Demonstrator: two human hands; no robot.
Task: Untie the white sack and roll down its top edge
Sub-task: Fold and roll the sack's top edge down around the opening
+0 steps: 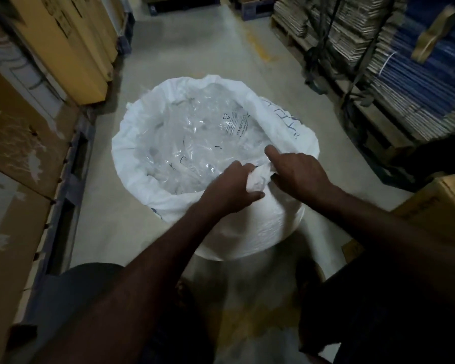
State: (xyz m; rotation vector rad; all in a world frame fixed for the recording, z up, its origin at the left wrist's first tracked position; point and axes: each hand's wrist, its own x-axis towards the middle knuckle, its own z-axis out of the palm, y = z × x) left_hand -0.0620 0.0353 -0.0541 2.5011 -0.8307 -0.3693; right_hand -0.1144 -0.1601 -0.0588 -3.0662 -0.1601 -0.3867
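L grip (pixel 233 189) & R grip (pixel 297 174) bunch sack (pixel 268 222) rim | fingertips hidden | contents blurry

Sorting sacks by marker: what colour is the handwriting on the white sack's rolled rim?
Dark blue, on the white woven sack's rim at right; head view.

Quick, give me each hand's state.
Left hand: closed on the sack rim.
Right hand: gripping the same rim, forefinger extended.
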